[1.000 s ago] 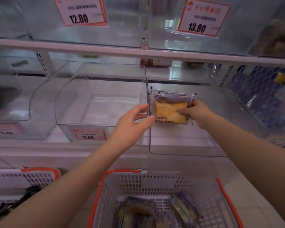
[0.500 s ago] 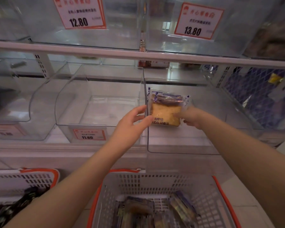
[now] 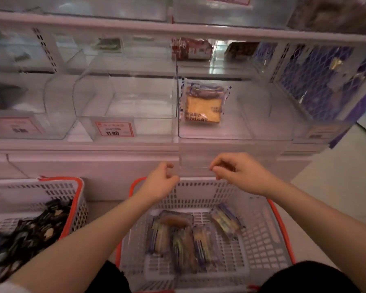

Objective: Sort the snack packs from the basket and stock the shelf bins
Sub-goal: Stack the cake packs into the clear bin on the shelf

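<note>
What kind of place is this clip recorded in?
Most likely a shop's snack aisle: clear shelf bins with a price tag reading 11.80, a packaged bread snack in one bin, and a shopping basket of similar packs.

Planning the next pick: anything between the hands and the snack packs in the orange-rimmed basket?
Nothing visible. Left hand and right hand hover empty over the basket; the snack packs lie uncovered on its floor.
</note>
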A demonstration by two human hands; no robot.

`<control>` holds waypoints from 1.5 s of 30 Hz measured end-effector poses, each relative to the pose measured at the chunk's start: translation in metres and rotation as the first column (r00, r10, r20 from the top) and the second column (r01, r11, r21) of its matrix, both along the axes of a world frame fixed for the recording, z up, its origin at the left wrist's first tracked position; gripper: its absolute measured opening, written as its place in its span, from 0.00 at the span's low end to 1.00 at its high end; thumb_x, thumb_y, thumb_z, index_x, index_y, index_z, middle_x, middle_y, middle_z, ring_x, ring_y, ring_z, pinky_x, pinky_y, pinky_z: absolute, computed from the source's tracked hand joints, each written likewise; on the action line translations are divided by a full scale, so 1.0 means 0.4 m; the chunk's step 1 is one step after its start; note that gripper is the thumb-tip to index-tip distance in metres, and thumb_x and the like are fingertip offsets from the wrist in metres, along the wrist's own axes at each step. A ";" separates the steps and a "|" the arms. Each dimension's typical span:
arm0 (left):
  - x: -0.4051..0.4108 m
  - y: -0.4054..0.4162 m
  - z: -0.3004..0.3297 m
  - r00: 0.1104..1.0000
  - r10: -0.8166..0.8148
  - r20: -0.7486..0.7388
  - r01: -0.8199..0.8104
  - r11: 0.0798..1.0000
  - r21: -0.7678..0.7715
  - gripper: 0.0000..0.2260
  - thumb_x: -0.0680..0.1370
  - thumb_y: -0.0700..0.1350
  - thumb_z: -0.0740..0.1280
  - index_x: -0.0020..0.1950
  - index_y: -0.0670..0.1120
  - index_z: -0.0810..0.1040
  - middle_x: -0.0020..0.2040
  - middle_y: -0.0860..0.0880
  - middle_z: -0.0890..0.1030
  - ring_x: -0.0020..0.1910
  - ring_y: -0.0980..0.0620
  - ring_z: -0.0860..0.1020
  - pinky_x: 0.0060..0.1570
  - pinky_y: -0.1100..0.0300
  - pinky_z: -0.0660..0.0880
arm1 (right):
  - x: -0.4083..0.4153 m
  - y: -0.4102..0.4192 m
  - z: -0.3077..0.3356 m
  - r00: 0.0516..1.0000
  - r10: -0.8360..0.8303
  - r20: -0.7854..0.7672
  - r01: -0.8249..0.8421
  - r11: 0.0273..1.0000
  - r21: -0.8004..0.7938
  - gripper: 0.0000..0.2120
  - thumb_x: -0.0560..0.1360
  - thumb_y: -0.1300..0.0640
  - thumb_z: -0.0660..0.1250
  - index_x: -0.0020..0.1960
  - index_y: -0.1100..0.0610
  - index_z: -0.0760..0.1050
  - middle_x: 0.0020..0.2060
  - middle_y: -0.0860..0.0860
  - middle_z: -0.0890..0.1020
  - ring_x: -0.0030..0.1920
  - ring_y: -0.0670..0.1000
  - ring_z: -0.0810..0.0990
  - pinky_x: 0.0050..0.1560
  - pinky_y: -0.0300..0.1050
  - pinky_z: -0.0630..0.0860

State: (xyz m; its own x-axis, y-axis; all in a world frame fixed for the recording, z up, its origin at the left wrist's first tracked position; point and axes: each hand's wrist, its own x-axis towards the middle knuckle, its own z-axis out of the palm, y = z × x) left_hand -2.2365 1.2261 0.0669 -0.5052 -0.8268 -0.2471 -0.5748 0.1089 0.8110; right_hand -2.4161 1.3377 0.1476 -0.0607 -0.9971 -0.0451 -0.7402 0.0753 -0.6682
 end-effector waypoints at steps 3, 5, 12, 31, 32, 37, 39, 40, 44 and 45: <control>0.021 0.025 -0.074 0.914 -0.222 0.339 0.260 0.963 -0.068 0.18 0.77 0.44 0.62 0.66 0.43 0.69 0.57 0.43 0.79 0.55 0.46 0.77 0.45 0.62 0.69 | -0.002 0.011 -0.152 0.995 0.002 -0.098 0.021 0.973 0.230 0.07 0.77 0.58 0.64 0.49 0.59 0.79 0.41 0.52 0.83 0.40 0.48 0.78 0.41 0.40 0.70; 0.030 0.040 -0.115 0.809 -0.302 0.503 0.376 0.925 -0.049 0.15 0.77 0.46 0.61 0.62 0.41 0.72 0.59 0.41 0.78 0.57 0.43 0.76 0.51 0.58 0.71 | -0.003 0.024 -0.252 0.991 0.005 -0.130 0.048 0.915 0.401 0.09 0.77 0.57 0.62 0.50 0.61 0.78 0.45 0.56 0.82 0.43 0.51 0.77 0.41 0.41 0.69; 0.024 0.124 -0.296 0.677 -0.427 0.600 0.446 0.886 0.127 0.08 0.79 0.43 0.57 0.55 0.44 0.72 0.49 0.42 0.75 0.44 0.45 0.76 0.38 0.56 0.72 | 0.020 0.091 -0.533 0.969 0.132 -0.207 0.074 0.647 0.759 0.10 0.80 0.52 0.58 0.44 0.58 0.68 0.37 0.54 0.75 0.40 0.54 0.75 0.38 0.43 0.68; 0.163 0.201 -0.583 0.786 -0.380 0.488 0.139 0.877 0.459 0.12 0.80 0.46 0.59 0.61 0.45 0.73 0.58 0.45 0.78 0.54 0.49 0.76 0.53 0.59 0.71 | 0.218 0.073 -0.904 0.907 -0.417 0.053 0.224 0.584 0.780 0.16 0.73 0.52 0.69 0.51 0.58 0.65 0.41 0.52 0.73 0.48 0.57 0.75 0.42 0.47 0.69; 0.161 0.199 -0.581 0.810 -0.345 0.475 0.111 0.884 0.453 0.12 0.80 0.46 0.59 0.62 0.46 0.72 0.57 0.46 0.78 0.51 0.51 0.76 0.50 0.60 0.72 | 0.229 0.069 -0.900 0.903 -0.429 0.035 0.252 0.594 0.764 0.16 0.72 0.52 0.70 0.52 0.59 0.67 0.45 0.54 0.76 0.50 0.58 0.76 0.42 0.47 0.70; 0.110 0.190 -0.535 0.973 0.175 0.153 -0.229 0.837 0.497 0.20 0.79 0.52 0.61 0.68 0.46 0.67 0.60 0.49 0.75 0.54 0.55 0.74 0.55 0.60 0.70 | 0.242 0.075 -0.809 0.945 -0.294 -0.140 0.326 0.843 0.428 0.19 0.71 0.48 0.67 0.56 0.57 0.68 0.48 0.53 0.77 0.47 0.55 0.79 0.37 0.44 0.71; 0.087 0.181 -0.504 0.938 0.347 0.024 -0.293 0.750 0.594 0.20 0.78 0.54 0.62 0.66 0.46 0.69 0.60 0.48 0.77 0.57 0.52 0.76 0.60 0.55 0.71 | 0.236 0.082 -0.759 0.943 -0.190 -0.272 0.253 0.943 0.218 0.17 0.71 0.49 0.66 0.57 0.55 0.69 0.51 0.52 0.77 0.50 0.53 0.77 0.44 0.45 0.72; 0.081 0.176 -0.488 0.913 0.408 -0.017 -0.301 0.700 0.647 0.19 0.77 0.54 0.62 0.65 0.46 0.71 0.59 0.46 0.78 0.56 0.50 0.77 0.61 0.53 0.72 | 0.236 0.084 -0.730 0.933 -0.154 -0.326 0.210 0.967 0.146 0.16 0.71 0.51 0.66 0.57 0.55 0.71 0.52 0.52 0.77 0.52 0.53 0.77 0.48 0.47 0.73; 0.076 0.161 -0.427 0.794 0.603 -0.083 -0.341 0.554 0.759 0.19 0.74 0.54 0.67 0.58 0.43 0.76 0.49 0.44 0.83 0.48 0.48 0.82 0.48 0.54 0.78 | 0.230 0.098 -0.645 0.828 -0.119 -0.547 0.067 0.991 -0.115 0.21 0.57 0.58 0.78 0.49 0.56 0.79 0.44 0.52 0.81 0.42 0.53 0.80 0.39 0.43 0.76; 0.076 0.163 -0.413 0.778 0.622 -0.089 -0.346 0.542 0.766 0.18 0.73 0.54 0.68 0.57 0.44 0.77 0.48 0.44 0.83 0.46 0.49 0.82 0.44 0.56 0.77 | 0.230 0.106 -0.632 0.812 -0.107 -0.573 0.027 0.989 -0.147 0.23 0.55 0.58 0.79 0.49 0.56 0.80 0.43 0.52 0.82 0.40 0.53 0.80 0.38 0.43 0.76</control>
